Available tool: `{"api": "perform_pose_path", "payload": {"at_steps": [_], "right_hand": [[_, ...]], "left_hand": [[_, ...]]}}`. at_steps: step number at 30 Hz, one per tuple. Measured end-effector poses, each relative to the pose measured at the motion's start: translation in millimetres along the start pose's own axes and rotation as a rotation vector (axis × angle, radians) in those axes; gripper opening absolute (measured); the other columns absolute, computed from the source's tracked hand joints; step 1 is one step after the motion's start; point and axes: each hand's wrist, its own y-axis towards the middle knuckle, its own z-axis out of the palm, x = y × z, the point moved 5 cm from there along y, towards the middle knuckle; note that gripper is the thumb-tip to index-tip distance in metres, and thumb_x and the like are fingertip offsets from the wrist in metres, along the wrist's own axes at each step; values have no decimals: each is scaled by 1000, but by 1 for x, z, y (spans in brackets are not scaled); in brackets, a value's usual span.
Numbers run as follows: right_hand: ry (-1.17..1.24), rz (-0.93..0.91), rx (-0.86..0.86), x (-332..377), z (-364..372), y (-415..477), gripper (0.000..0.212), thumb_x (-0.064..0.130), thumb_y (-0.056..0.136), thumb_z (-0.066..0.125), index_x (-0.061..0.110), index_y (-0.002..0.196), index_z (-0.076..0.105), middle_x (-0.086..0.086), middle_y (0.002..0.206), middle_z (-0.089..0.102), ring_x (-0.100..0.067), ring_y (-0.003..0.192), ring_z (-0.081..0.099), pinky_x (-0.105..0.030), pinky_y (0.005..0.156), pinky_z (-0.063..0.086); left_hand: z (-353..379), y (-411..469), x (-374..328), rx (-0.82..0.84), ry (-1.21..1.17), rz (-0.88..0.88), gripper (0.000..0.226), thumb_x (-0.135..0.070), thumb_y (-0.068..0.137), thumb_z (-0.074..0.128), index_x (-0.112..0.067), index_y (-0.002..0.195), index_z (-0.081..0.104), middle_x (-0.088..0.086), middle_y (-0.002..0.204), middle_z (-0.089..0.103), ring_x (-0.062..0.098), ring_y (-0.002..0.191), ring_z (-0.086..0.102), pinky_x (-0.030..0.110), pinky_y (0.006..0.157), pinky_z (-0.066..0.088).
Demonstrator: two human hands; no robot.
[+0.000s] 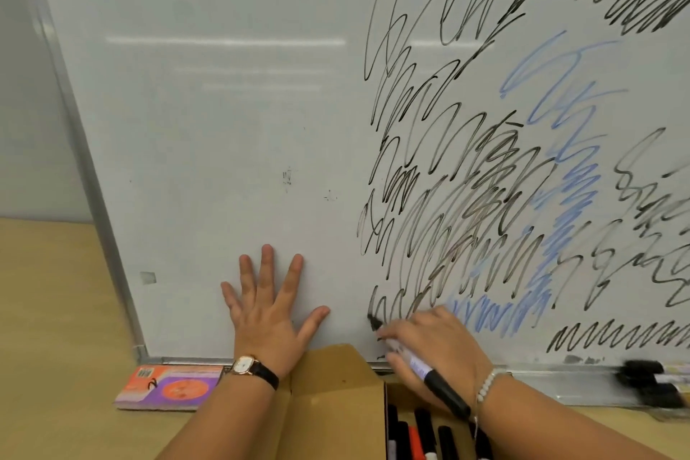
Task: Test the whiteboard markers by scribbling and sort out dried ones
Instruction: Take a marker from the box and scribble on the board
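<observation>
Head view. The left hand (pixel 267 310) is seen spread flat, fingers straight and apart, pressed against a bare part of the whiteboard (pixel 224 123) low on its left side; nothing is held in it. The right hand (pixel 433 344) is seen curled round a black marker (pixel 429 375), pinched near its forward end. The tip is set on the board at the lower edge of the black scribbles (pixel 448 198), with blue scribbles (pixel 567 198) just to the right. The marker's long axis runs from the tip at upper left down to the tail at lower right, across the wrist.

An open cardboard box (pixel 336 396) stands on the table (pixel 56 310) directly under the right hand, with further markers in the box (pixel 422 429). More markers on the ledge (pixel 653 385) lie well to the right. The test stroke is judged to be in hand. For sorting, the right hand is the nearer to both places; which place takes dried ones cannot be told.
</observation>
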Motion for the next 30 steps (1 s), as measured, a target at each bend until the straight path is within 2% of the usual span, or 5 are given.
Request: {"api": "perform_pose_path", "payload": {"at_steps": [6,10,15,19,30], "right_hand": [[97,82,-186,-9,-6,-2,35,45,81,43,29,103,65,11,80,65,-8,73,60,-28,70,50],[0,-54,71,4,13,-1,62,57,81,16,32,127,50,4,105,62,-14,96,57,-32,89,43],[164,38,-199,-3,-8,14,45,51,86,35,29,117,60,4,88,65,-13,77,62,-29,67,52],[25,-138,26,12,9,14,57,57,85,18,32,127,48,1,96,64,-17,87,60,-32,78,49],[97,-92,-92,20,-5,25,49,52,88,29,29,123,54,0,85,67,-18,76,63,-32,65,52]], "left_hand": [[1,-1,0,8,-15,-3,76,-78,84,16,-43,149,-2,-3,160,-12,28,145,-13,68,107,7],[2,-1,1,7,-22,-2,76,-77,84,17,-42,150,0,-3,160,-11,28,146,-13,68,107,6],[2,-2,1,0,-8,6,77,-77,84,17,-42,150,-1,-3,160,-11,28,146,-12,62,110,0],[1,-2,1,-8,-21,9,76,-77,84,17,-42,150,-1,-3,160,-11,28,146,-11,65,108,4],[2,-2,1,0,-28,6,76,-77,84,17,-42,150,-2,-3,160,-11,29,146,-11,67,107,7]]}}
